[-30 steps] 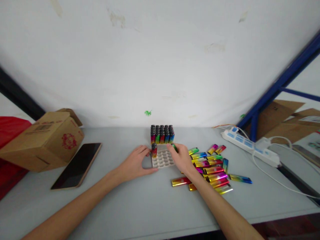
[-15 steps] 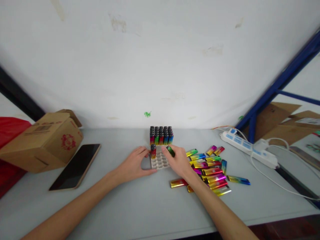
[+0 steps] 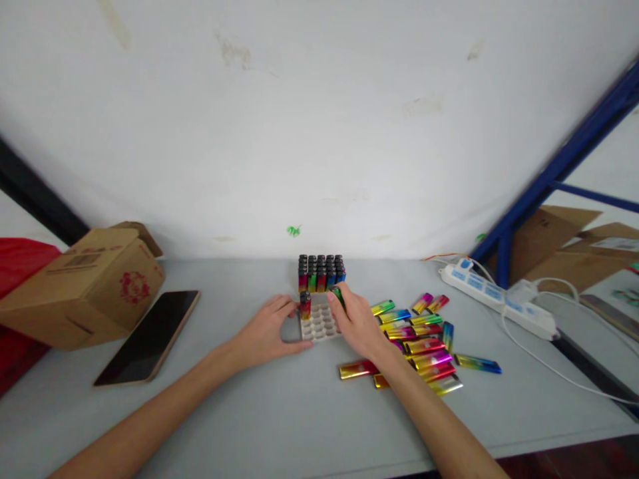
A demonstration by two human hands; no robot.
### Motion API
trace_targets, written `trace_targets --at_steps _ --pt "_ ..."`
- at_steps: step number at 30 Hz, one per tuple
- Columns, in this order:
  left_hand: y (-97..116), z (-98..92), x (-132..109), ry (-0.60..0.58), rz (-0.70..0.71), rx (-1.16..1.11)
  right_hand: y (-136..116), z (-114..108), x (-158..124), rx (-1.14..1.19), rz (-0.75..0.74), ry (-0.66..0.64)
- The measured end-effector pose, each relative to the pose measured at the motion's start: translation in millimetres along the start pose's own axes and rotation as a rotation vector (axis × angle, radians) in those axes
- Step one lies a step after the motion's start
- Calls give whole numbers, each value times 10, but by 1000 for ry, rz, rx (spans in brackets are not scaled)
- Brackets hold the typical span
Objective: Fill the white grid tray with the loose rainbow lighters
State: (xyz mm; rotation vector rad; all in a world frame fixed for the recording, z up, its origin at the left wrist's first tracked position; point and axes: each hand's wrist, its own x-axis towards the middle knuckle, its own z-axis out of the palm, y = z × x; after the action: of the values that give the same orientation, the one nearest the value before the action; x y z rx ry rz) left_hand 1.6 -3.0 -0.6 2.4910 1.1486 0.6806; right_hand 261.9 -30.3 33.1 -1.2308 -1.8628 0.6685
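A white tray with rows of holes (image 3: pixel 319 325) lies on the table in front of me. One red and yellow lighter (image 3: pixel 305 306) stands upright at its far left corner. My left hand (image 3: pixel 267 330) is at the tray's left side, thumb and fingers apart, the thumb at the near corner and the fingertips beside the standing lighter. Over the tray's far right part, my right hand (image 3: pixel 357 319) pinches a green lighter (image 3: pixel 337 293), black top up; its lower part is hidden by the fingers. Just behind stands a block of upright lighters (image 3: pixel 322 274) in rows.
Several loose shiny lighters (image 3: pixel 424 346) lie in a pile to the right, partly under my right forearm. A white power strip (image 3: pixel 499 297) with cables lies beyond it. On the left are a dark phone-like slab (image 3: pixel 150 338) and a cardboard box (image 3: pixel 90 286).
My right hand has brought the green lighter slightly farther back, and it now looks more upright. My left hand stays at the tray's side. The view has shifted slightly.
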Motion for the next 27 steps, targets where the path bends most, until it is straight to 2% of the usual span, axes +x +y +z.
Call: trace_targets --at_steps 3,5,9,13,18,23,25,27 --pt "0 7 1 5 2 3 24 9 -14 -63 -153 -34" --pt "10 0 4 -1 -1 4 35 19 -19 -121 -198 -50" --pt "42 -21 9 -5 -9 7 46 34 -18 -129 -158 -82" --pt "53 -23 11 0 8 8 80 54 -9 -158 -189 -130" --pt "35 -18 20 -2 13 -4 56 125 26 -405 -279 -235" --pt "19 -15 30 -11 1 -9 -63 208 63 -678 -280 -172" --pt "16 -17 32 -1 1 -19 -50 155 61 -670 -242 -181" --pt "5 -28 32 0 -2 -24 26 -2 55 -578 -218 -212"
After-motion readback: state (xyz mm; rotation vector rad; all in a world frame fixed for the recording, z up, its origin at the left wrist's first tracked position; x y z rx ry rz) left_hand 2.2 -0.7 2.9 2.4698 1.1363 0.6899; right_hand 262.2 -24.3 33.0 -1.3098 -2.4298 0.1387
